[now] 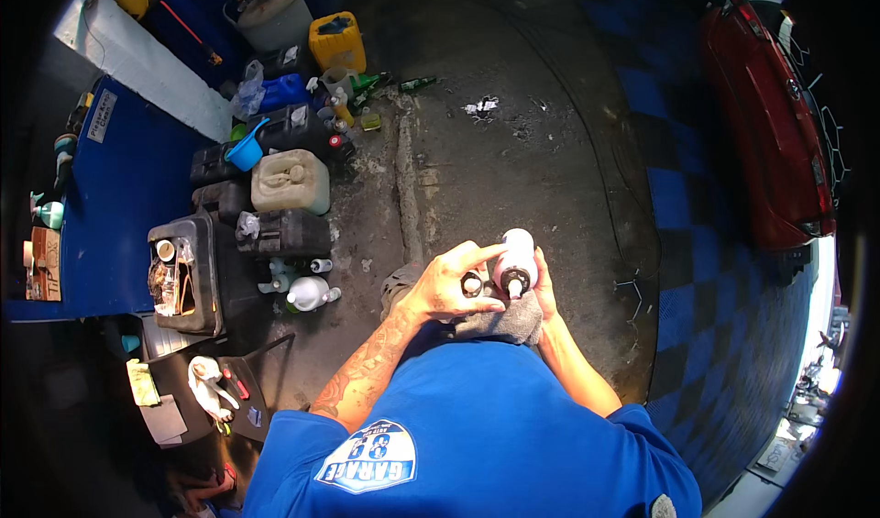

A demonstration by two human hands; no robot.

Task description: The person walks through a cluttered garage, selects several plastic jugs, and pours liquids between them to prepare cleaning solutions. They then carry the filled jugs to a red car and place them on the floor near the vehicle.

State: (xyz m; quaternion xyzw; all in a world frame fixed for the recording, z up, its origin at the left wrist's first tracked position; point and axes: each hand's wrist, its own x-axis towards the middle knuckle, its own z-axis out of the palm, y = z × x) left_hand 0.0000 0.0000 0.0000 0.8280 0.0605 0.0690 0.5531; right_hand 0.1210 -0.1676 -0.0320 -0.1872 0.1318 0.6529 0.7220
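Gripping the white bottle (516,259) by its body, the right hand (544,284) wraps shut; the left hand (446,287) pinches the small cap (471,284) over a grey rag (510,320). Looks light, smooth, probably slippery.

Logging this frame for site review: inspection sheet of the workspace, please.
Surface: stained grey concrete floor, blue-black checker tiles at right.
Job's things: white bottle with dark neck, small cap, grey rag under them.
Clutter: jerrycans, yellow can, beige can, blue scoop, loose bottles, open bin by the blue wall.
Grippers: left hand on the cap, finger across the bottle; right hand wraps the bottle.
Cables: thin line across the floor.
Surroundings: red car at right, daylight lower right.
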